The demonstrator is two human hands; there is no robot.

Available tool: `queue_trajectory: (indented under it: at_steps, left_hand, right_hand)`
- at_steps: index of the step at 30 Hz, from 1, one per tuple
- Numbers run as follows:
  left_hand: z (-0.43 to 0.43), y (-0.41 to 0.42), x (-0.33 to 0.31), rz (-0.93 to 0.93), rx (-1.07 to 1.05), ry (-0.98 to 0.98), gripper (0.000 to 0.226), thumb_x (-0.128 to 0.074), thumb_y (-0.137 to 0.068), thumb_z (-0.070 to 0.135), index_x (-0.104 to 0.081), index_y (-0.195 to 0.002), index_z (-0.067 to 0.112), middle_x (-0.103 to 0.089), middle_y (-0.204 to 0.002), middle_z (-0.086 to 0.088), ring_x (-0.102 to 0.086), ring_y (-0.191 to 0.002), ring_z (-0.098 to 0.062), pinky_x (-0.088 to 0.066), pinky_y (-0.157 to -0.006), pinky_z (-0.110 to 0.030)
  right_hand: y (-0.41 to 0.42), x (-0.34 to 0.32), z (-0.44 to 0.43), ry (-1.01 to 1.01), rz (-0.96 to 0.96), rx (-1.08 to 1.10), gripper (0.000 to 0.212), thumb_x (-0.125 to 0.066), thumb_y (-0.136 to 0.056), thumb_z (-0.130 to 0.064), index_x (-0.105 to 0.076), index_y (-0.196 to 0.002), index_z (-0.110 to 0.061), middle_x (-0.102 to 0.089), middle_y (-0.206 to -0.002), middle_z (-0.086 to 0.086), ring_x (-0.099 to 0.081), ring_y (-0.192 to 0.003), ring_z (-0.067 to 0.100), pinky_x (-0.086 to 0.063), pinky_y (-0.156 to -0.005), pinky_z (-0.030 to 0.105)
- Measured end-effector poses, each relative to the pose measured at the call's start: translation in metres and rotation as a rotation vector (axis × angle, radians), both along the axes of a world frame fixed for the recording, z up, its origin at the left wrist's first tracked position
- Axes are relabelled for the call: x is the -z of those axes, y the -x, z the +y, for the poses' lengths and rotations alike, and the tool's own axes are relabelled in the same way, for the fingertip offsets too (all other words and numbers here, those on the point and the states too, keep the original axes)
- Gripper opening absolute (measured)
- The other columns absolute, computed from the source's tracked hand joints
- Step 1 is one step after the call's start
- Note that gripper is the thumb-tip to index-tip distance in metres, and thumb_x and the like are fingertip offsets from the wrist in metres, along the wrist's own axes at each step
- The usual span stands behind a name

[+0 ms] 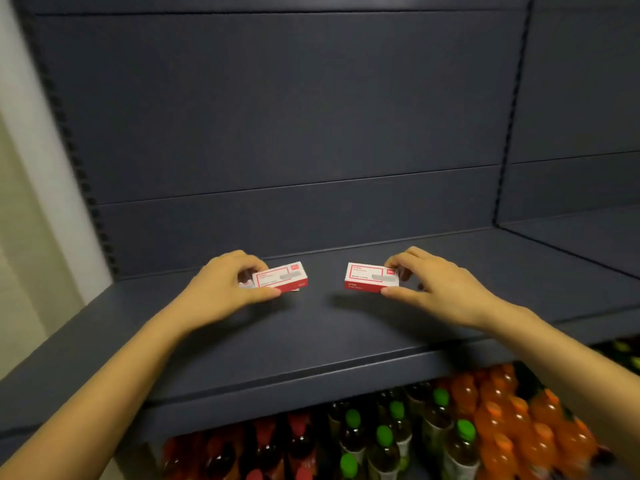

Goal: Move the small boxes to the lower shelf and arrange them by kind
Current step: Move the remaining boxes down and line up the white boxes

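Head view: left hand [221,289] is gripping the left box [282,277], red and white, with the thumb on the near edge and the fingers curled over the far edge. Right hand [440,289] is gripping the right box [370,277] of matching print the same way. Both boxes are sitting between the hands, well apart, low on the dark shelf [311,334]. Whether they are touching it is unclear. Bottles [384,441] are standing beneath the wrists.

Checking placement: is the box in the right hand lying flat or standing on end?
Flat: the box shows its broad printed face upward, long edges level. Whether it rests on the shelf, cannot tell.
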State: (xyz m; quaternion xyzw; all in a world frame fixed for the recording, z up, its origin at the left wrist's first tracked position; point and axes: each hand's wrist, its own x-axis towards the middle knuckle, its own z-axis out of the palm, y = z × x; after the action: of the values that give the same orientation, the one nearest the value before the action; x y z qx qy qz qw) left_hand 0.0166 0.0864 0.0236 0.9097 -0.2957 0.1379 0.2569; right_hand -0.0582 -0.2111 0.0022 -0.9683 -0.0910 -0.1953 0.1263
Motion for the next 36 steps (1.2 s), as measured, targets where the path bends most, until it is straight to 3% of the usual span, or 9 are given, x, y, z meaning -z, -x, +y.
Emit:
queue_trajectory:
  at_steps: [2,11,16,27,36]
  left_hand:
    - [-0.028,0.002,-0.003,-0.026,0.075,0.008,0.027,-0.072,-0.074,0.036,-0.064,-0.097,0.025,-0.059,-0.095,0.006,-0.052,-0.080,-0.006,-0.041,-0.069,-0.019]
    - [-0.155,0.018,0.003,-0.046,0.303,-0.025,0.031,-0.071,-0.074,0.040,-0.065,-0.100,0.024,-0.059,-0.095,0.007,-0.053,-0.087,-0.013,-0.045,-0.078,-0.028]
    - [-0.223,0.032,0.005,-0.045,0.379,0.000,0.033,-0.071,-0.073,0.040,-0.064,-0.100,0.023,-0.058,-0.094,0.011,-0.054,-0.088,-0.012,-0.045,-0.077,-0.028]
    - [-0.378,0.089,0.011,-0.046,0.428,0.034,0.033,-0.070,-0.074,0.044,-0.063,-0.101,0.026,-0.061,-0.099,0.008,-0.054,-0.090,-0.012,-0.048,-0.080,-0.034]
    - [-0.495,0.122,0.015,-0.030,0.444,0.049,0.031,-0.070,-0.073,0.046,-0.064,-0.097,0.028,-0.061,-0.099,0.007,-0.053,-0.092,-0.012,-0.047,-0.082,-0.036]
  right_hand:
    - [0.017,0.001,-0.019,-0.010,-0.010,0.065,0.045,-0.049,-0.085,-0.055,-0.047,-0.122,-0.031,-0.050,-0.120,-0.013,-0.045,-0.086,0.002,-0.039,-0.061,0.016]
    - [0.090,0.002,-0.108,-0.019,0.012,0.292,0.046,-0.049,-0.085,-0.056,-0.046,-0.123,-0.031,-0.048,-0.116,-0.015,-0.045,-0.087,0.002,-0.035,-0.058,0.015]
    - [0.124,0.004,-0.166,-0.020,0.017,0.359,0.043,-0.049,-0.085,-0.056,-0.046,-0.122,-0.034,-0.048,-0.116,-0.017,-0.049,-0.096,0.003,-0.045,-0.072,0.026]
    - [0.187,0.006,-0.315,-0.001,0.019,0.393,0.041,-0.050,-0.084,-0.057,-0.047,-0.120,-0.036,-0.048,-0.115,-0.017,-0.049,-0.096,0.003,-0.045,-0.075,0.028]
    - [0.225,0.014,-0.424,-0.028,0.057,0.442,0.042,-0.050,-0.084,-0.055,-0.048,-0.120,-0.033,-0.047,-0.111,-0.015,-0.052,-0.099,0.010,-0.049,-0.082,0.040]
